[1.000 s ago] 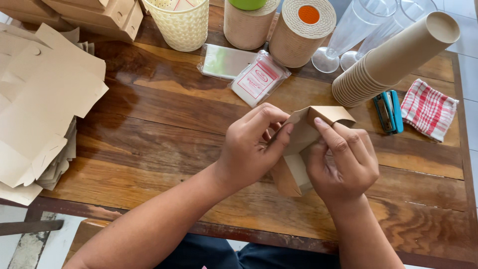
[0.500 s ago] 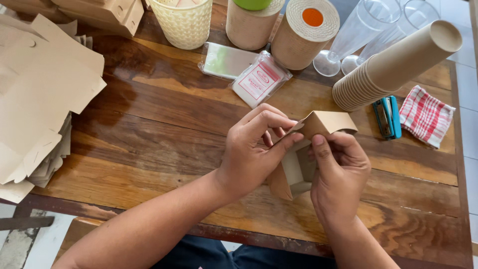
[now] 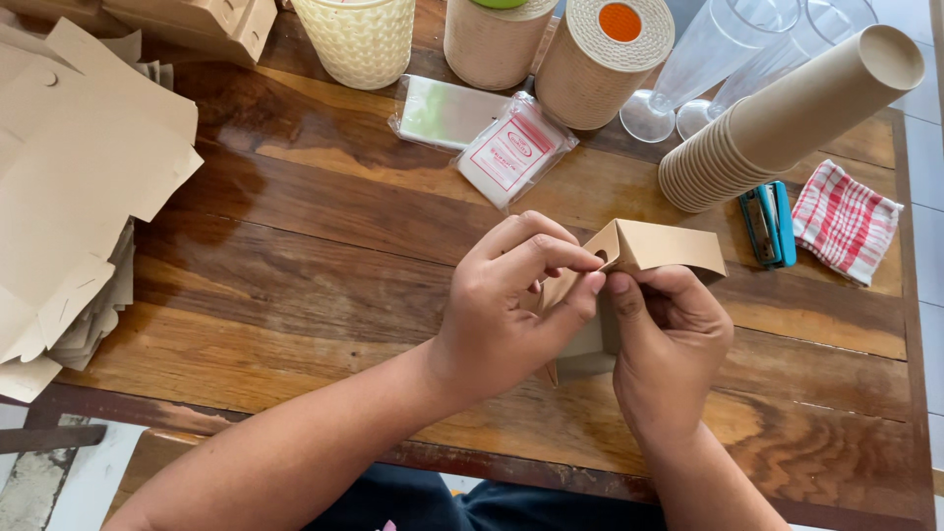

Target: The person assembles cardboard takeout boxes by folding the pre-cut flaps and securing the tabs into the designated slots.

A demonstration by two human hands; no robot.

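Small brown card box (image 3: 657, 248) sits betw both hands, above the wood table (image 3: 295, 246). Left hand (image 3: 506, 305) pinches its flap; right hand (image 3: 669, 339) grips the side. Prob light, thin, bends easy, so hold by edges & folds, not squeeze the middle.

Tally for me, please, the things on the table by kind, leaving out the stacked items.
Folded kraft box, held by left hand and right hand: 1
Paper rolls: 2
Clear glasses: 2
Plastic packets: 2
Stapler: 1
Checked cloth: 1
Woven basket: 1
Total: 10
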